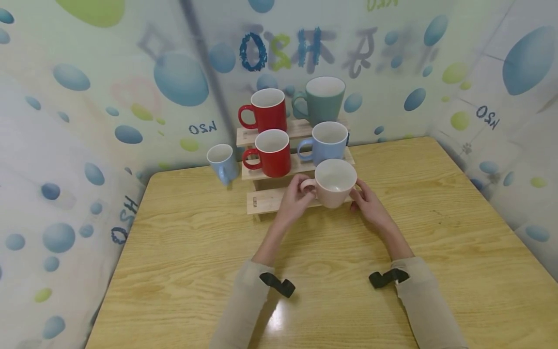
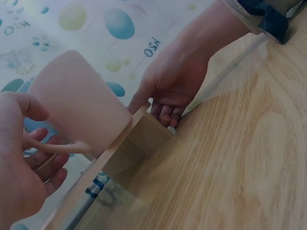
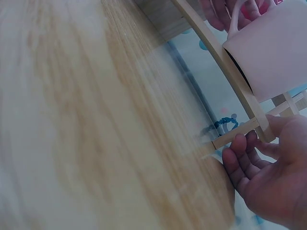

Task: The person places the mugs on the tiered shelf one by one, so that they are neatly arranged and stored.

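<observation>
A pale pink mug (image 1: 334, 186) is at the right part of the lowest step of a wooden rack (image 1: 263, 201), its base right at the board. My left hand (image 1: 294, 199) holds the mug's handle (image 2: 60, 146), with fingers curled behind it in the left wrist view. My right hand (image 1: 370, 203) grips the right end of that lowest step. In the right wrist view its thumb side lies at the board's end, and the other fingers (image 3: 240, 160) curl beside the rack's leg.
On the middle step stand a red mug (image 1: 274, 157) and a light blue mug (image 1: 328, 145). Higher up are another red mug (image 1: 269, 114) and a green mug (image 1: 324, 102). A small light blue cup (image 1: 222, 162) stands on the table (image 1: 187, 252), left of the rack. Behind hangs a patterned curtain (image 1: 174, 131).
</observation>
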A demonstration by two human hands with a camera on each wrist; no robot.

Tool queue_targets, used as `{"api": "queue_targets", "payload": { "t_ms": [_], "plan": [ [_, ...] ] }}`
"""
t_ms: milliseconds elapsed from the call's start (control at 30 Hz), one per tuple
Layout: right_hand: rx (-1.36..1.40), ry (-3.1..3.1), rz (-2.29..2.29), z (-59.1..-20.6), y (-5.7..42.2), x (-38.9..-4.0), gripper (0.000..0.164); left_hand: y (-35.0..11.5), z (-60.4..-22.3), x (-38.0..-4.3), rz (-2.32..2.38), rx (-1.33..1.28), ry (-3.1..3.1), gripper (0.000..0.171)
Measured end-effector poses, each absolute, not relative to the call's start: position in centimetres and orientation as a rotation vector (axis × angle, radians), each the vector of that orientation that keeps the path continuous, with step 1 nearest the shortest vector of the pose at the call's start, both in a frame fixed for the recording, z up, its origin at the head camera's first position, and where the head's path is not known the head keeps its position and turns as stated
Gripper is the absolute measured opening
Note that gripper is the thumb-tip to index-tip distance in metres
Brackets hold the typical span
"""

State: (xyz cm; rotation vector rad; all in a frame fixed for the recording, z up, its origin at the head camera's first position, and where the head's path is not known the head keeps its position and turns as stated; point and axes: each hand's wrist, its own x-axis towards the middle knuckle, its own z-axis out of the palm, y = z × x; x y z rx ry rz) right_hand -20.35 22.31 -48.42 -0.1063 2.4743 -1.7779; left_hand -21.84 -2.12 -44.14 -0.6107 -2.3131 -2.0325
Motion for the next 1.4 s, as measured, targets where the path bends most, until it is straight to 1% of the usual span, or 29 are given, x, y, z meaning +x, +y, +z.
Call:
{"api": "queue_targets", "payload": {
  "t_ms": [67,200,367,567,733,867,1000,1233,1400],
  "plan": [
    [-0.109,2.473,-1.782,-48.4,22.3,-20.3,0.058,-2.7,-44.1,-21.7,-2.021,-0.617,-2.328,0.033],
    [-0.106,2.478,-1.776,-48.4,22.3,-20.2,0.059,-4.3,-44.0,-21.4,-1.974,-0.654,-2.335,0.036],
    [-0.1,2.483,-1.784,-48.5,22.3,-20.1,0.058,-6.4,-44.1,-21.1,-1.893,-0.713,-2.299,0.033],
    [-0.108,2.491,-1.79,-48.5,22.4,-20.0,0.058,-9.4,-44.6,-20.5,-1.878,-0.699,-2.269,0.032],
    [-0.104,2.501,-1.796,-48.4,22.3,-20.0,0.058,-12.3,-44.5,-20.0,-1.847,-0.665,-2.243,0.027],
    [-0.085,2.484,-1.805,-48.4,22.2,-20.1,0.058,-14.6,-44.3,-19.7,-1.816,-0.561,-2.223,0.021],
    [-0.087,2.478,-1.815,-48.5,22.2,-20.2,0.058,-16.8,-44.0,-19.8,-1.816,-0.412,-2.231,0.02],
    [-0.091,2.474,-1.826,-48.6,22.2,-20.3,0.058,-19.0,-41.8,-19.2,-1.841,-0.146,-2.258,0.026],
    [-0.094,2.471,-1.82,-48.7,22.2,-20.3,0.058,-20.0,-42.1,-19.9,-1.858,-0.049,-2.218,0.029]
  ]
}}
